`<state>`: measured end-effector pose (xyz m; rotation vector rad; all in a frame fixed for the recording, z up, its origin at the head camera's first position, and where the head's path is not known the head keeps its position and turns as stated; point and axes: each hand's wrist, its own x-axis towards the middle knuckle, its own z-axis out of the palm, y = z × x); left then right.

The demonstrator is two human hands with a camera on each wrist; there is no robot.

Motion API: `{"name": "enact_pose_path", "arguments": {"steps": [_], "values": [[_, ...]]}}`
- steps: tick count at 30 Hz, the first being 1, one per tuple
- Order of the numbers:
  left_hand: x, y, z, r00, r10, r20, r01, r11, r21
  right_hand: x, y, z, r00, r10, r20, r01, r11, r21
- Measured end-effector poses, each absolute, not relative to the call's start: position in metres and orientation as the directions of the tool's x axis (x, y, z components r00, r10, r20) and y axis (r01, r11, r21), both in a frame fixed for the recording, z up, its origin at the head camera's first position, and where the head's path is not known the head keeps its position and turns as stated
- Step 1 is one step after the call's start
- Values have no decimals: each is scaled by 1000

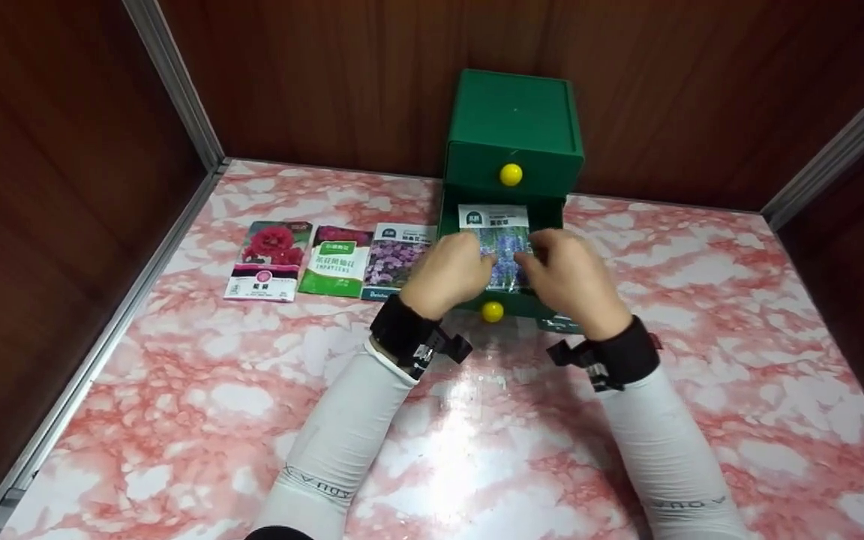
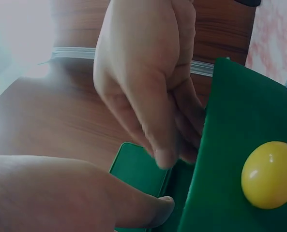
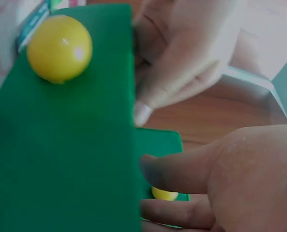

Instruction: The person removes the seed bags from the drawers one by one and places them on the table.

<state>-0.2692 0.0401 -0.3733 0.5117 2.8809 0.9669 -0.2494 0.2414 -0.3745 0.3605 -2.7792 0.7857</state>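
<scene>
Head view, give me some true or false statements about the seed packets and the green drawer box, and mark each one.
1. Both hands, left hand and right hand, hold the lavender seed packet over the open lower drawer. True.
2. The upper drawer is pulled out. False: it is closed; only the lower one is out.
3. Three seed packets lie in a row on the marble table, on the person's left of the box. True.
4. The drawer knobs are red. False: they are yellow.
5. The green box stands at the table's front edge. False: it stands at the back, by the wooden wall.
</scene>
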Motion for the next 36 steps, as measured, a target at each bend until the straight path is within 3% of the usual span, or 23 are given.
{"name": "enact_pose_path", "arguments": {"steps": [5,17,28,36], "values": [[-269,44,-375,-935,353,29,306,763,570,-247,230,-383,-936,-210,282,-309,875,-373],[-268,47,-383,-929,366,62,345,791,505,-252,215,-388,-948,-223,226,-288,905,-314],[-270,52,-384,-928,366,71,355,810,466,-256,213,-387,-964,-197,179,-249,907,-341],[-270,54,-380,-915,390,107,395,806,440,-253,218,-385,-959,-151,241,-238,890,-388]]}}
